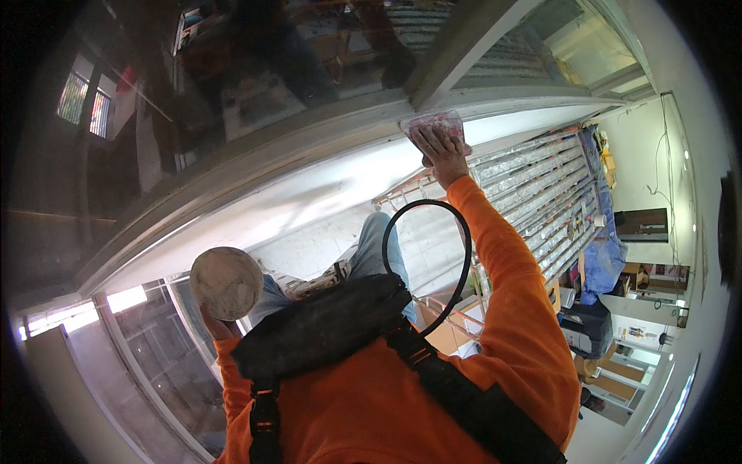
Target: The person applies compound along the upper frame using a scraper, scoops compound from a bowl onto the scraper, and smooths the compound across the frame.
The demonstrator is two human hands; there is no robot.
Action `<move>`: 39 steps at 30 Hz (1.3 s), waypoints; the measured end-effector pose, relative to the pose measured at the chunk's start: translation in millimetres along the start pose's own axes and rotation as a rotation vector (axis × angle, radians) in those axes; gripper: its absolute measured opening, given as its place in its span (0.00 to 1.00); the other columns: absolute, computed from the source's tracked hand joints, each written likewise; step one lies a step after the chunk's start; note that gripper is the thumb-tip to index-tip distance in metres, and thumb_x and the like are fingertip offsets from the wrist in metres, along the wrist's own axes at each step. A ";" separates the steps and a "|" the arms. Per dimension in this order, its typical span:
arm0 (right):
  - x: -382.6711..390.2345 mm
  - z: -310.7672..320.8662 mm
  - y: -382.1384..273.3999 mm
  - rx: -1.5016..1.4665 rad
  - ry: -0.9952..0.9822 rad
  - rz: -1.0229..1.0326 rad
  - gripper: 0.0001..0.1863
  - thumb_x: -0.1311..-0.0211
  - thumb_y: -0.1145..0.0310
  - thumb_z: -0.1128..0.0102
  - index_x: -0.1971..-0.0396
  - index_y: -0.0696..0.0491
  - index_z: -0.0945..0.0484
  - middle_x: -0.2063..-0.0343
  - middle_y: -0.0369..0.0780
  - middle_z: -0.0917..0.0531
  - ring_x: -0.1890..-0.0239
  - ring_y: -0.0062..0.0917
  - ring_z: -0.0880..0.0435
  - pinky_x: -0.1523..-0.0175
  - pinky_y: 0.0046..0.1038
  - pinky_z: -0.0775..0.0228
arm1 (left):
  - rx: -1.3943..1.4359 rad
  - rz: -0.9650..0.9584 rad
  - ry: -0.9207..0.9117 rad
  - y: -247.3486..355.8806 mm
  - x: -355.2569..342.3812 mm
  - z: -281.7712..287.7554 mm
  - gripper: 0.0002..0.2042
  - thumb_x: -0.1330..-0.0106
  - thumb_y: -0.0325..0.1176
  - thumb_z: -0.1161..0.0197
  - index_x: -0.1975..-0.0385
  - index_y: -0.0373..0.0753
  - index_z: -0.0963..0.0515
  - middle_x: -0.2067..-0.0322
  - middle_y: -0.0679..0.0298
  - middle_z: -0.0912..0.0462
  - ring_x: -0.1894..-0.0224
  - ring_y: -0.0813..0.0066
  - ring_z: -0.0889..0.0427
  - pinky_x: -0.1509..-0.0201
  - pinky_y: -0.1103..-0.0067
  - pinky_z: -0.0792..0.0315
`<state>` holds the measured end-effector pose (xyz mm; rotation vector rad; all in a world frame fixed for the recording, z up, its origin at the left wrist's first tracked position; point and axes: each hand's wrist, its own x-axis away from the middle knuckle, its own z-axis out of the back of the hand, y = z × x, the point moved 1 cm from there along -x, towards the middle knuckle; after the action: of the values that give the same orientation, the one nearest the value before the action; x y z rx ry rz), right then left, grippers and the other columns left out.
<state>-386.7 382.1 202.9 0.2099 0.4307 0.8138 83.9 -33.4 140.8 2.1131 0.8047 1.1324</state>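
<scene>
While your right hand (444, 151) grips a reddish pad (450, 122) beneath its fingers, against the frame (344, 130), your left hand (219, 325) holds a round tub (226, 283), well apart.

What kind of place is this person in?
Maybe a building being fixed up: the right hand holds a smeared pad, the left hand a smeared round container, and there's blue sheeting too.

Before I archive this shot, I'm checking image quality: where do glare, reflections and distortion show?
Head view: fisheye distortion bows the pale frame rail, and the corners fall black; the white panel glares below the rail; the dark glossy pane carries reflections; the right hand and the stained round container in the left hand look fairly clear.
</scene>
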 end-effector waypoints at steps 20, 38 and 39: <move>-63.2 52.7 11.5 -0.112 -0.552 -0.600 0.20 0.48 0.67 0.53 0.55 0.40 0.20 0.62 0.42 0.16 0.57 0.35 0.18 0.50 0.38 0.29 | 0.009 0.051 -0.013 2.8 -2.1 10.4 0.30 0.39 0.47 0.45 0.40 0.36 0.39 0.44 0.54 0.31 0.43 0.58 0.29 0.43 0.64 0.31; -34.4 70.6 -11.8 -0.165 -0.211 -0.556 0.15 0.44 0.66 0.54 0.56 0.49 0.26 0.60 0.40 0.21 0.58 0.36 0.21 0.55 0.41 0.30 | -0.015 0.015 -0.012 6.8 -4.6 1.1 0.31 0.39 0.48 0.46 0.39 0.37 0.39 0.43 0.54 0.33 0.41 0.58 0.32 0.41 0.63 0.33; -39.5 67.6 -15.8 -0.164 -0.214 -0.560 0.15 0.44 0.66 0.54 0.56 0.49 0.26 0.60 0.40 0.21 0.58 0.36 0.21 0.55 0.41 0.30 | -0.019 0.027 -0.035 5.8 -6.5 -1.2 0.31 0.38 0.48 0.46 0.39 0.36 0.39 0.43 0.54 0.33 0.41 0.59 0.32 0.40 0.64 0.33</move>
<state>-370.0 341.1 269.3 0.0168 0.2005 0.2693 81.2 -41.6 142.4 2.1273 0.7488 1.1097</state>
